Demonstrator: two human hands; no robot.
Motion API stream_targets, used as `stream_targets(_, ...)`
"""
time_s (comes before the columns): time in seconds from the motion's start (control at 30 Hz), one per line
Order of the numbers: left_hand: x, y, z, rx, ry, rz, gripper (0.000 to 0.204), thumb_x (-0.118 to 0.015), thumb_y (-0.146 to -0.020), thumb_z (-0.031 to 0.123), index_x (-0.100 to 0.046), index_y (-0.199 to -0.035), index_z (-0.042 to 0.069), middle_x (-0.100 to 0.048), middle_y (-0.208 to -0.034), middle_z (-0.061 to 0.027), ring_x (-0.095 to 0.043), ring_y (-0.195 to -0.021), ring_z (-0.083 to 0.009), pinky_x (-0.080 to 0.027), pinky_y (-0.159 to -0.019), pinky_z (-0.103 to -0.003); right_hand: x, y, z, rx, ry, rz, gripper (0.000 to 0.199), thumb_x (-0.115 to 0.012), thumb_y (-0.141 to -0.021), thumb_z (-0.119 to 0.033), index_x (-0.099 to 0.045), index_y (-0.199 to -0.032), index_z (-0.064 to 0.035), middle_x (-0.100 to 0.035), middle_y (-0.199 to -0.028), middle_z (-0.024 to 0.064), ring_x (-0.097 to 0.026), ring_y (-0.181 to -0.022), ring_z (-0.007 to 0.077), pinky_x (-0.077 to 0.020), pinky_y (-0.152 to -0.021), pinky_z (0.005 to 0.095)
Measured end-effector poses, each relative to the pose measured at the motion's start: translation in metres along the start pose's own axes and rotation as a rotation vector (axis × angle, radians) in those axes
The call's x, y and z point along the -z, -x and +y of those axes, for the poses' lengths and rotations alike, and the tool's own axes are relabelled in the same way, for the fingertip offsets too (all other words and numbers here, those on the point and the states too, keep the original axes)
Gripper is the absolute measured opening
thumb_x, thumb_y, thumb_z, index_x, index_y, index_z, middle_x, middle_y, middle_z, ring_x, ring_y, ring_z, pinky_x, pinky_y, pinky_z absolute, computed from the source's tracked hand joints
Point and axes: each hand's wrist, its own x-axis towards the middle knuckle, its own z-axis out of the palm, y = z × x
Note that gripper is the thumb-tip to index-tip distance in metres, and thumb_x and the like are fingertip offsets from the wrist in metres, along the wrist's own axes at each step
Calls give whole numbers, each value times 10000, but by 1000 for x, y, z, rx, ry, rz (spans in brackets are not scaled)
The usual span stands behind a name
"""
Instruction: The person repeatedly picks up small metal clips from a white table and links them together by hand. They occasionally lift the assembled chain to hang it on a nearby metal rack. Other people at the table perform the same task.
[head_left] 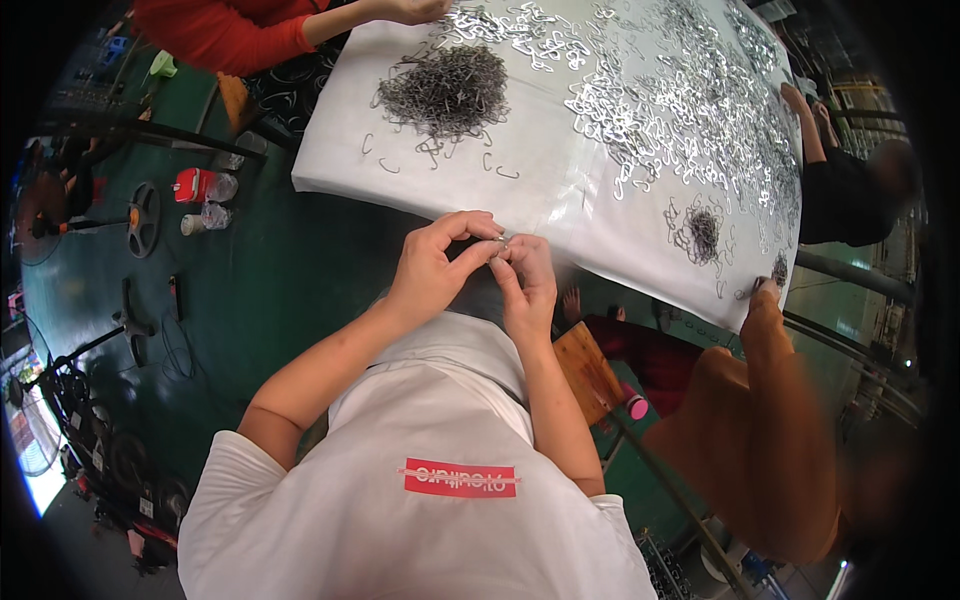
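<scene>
Just off the near edge of the white-covered table [350,165], my left hand [432,262] and my right hand [530,285] meet in front of my body. Both are closed in a pinch, fingertips nearly touching, on a small shiny metal piece [503,240]; the fingers cover most of it. A dark heap of bent wire hooks [450,90] lies on the table ahead of my left hand, with several loose ones along its near side. Bright, bent metal hooks [650,110] are spread widely over the far and right parts.
A person in red sleeves [240,45] works at the far left; another in dark clothing [850,190] is at the right. A co-worker's arm [765,330] reaches the near right corner beside small hook piles [703,235]. A wooden stool [588,372] stands close to my right elbow.
</scene>
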Motion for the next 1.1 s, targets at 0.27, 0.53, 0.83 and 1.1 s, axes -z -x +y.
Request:
stream_targets(0.27,23,18,-9,-180,-141,78,116,-685,-756,-22,-635,-857,4,-650,-945,-96,-600,-968,-218,-471,-838,-311,5,-19,9,-201,-47,-171,114,-642,-836,-100,-615,-923,-33,-557,-939,51,-550,-847,142,-439,-670,255)
stream_targets(0.53,34,29,-19,-237,-149,164,114,-697,-746,-2,-642,-839,35,-644,-872,-64,-591,-873,-222,-477,-755,-312,-56,-118,58,-11,537,-252,114,-630,-814,-164,-656,-843,-57,-613,-873,107,-607,-769,268,-476,-683,368)
stream_targets(0.83,40,32,-24,-212,-138,241,114,-695,-736,-9,-640,-821,43,-639,-835,-56,-594,-829,-217,-478,-722,-312,-113,-137,65,-24,1039,-363,169,-622,-784,-183,-636,-863,-34,-614,-933,135,-624,-825,314,-497,-713,428)
stream_targets(1.1,38,29,-27,-228,-144,236,103,-707,-731,14,-663,-819,44,-663,-806,-44,-599,-797,-204,-484,-693,-306,-75,-135,63,179,1222,-356,132,-544,-822,-116,-584,-892,-11,-611,-885,147,-625,-826,317,-496,-712,431)
